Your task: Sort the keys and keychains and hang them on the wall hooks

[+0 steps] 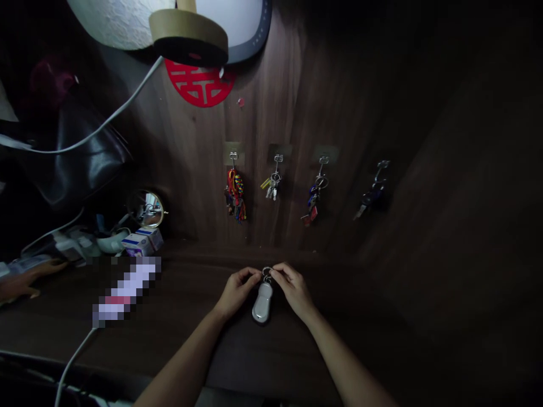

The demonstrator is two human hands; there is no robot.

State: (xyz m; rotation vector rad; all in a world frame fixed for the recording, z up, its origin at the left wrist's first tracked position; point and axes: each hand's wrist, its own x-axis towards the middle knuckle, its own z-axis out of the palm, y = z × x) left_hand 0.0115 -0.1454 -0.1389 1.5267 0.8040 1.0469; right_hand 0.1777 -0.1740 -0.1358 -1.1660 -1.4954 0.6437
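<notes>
**Fine work at a key ring point(267, 268)**

The left hand point(233, 291) and the right hand point(296, 289) meet near the back edge of the table point(178, 325), and the step in hand looks like handling the ring itself. Fingers on each side appear to pinch it, thumb against forefinger, one grip on its left and one on its right. A silver fob point(263, 302) is attached, pointing toward the front edge; whether it rests on the wood or hangs just above is hard to tell. The next move seems to call for both pinches to stay firm and level, since so small a ring could slip or twist.

Toward the table's back left corner stand a blue-and-white box point(142, 243) and some bottles point(67, 247); their contents do not show. A dark bag point(85, 147) sits behind them, its inside hidden too. On the wall beyond the back edge, four hooks point(279, 159) each carry a bunch of keys point(274, 189).
</notes>
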